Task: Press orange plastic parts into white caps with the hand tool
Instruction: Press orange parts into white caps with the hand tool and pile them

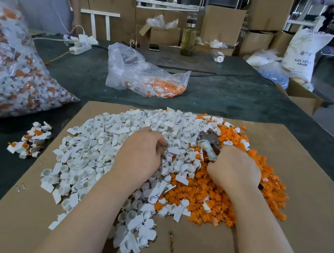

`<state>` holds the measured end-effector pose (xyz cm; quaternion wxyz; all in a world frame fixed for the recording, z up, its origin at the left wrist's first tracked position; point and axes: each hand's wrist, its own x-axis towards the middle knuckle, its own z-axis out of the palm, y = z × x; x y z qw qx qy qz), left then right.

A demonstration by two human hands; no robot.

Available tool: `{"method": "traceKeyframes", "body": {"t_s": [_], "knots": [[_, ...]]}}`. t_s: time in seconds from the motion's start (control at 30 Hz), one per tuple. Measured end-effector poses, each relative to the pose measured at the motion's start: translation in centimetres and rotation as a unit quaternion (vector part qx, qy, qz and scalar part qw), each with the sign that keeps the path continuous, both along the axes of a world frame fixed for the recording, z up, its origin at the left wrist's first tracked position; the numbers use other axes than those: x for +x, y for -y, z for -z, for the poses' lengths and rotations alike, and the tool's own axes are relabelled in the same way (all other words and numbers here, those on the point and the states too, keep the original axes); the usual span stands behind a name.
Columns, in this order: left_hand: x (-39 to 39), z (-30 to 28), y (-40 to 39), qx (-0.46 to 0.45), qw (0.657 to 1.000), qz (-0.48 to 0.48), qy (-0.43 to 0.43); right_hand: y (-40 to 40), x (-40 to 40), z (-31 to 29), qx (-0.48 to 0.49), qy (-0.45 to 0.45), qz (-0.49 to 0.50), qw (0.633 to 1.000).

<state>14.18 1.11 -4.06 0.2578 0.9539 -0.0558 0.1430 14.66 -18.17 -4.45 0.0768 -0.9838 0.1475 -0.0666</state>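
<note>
We are gripping the hand tool [208, 142] in our right hand [234, 170], fingers curling round its handle, just right of centre frame over the orange plastic parts [211, 197]. Our left hand [138, 154] is digging into the white caps [92, 149] at centre, fingers curling; whether they are pinching anything we cannot tell

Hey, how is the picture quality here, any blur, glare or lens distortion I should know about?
Head view: wide-angle bending curves the table edges and room lines; soft even daylight, weak shadows; glare on the clear bag; left hand, right hand and hand tool reasonably sharp; background cartons softer.
</note>
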Motion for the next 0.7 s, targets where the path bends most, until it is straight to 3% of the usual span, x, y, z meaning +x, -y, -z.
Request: {"method": "traceKeyframes", "body": {"t_s": [0.17, 0.37, 0.53, 0.7], "knots": [[-0.1, -0.1, -0.13, -0.05, 0.998, -0.02, -0.014, -0.05, -0.02, -0.02, 0.012, -0.015, -0.008, 1.0], [-0.03, -0.17, -0.22, -0.021, 0.999, -0.011, -0.028, -0.2, -0.28, -0.17, 0.014, -0.009, -0.001, 1.0], [-0.04, -0.27, -0.54, -0.068, 0.997, -0.023, -0.036, -0.4, -0.46, -0.36, 0.02, 0.051, -0.001, 0.998], [-0.24, -0.68, -0.28, -0.112, 0.992, -0.035, 0.039, -0.44, -0.08, -0.77, 0.151, 0.099, -0.043, 0.983]]}}
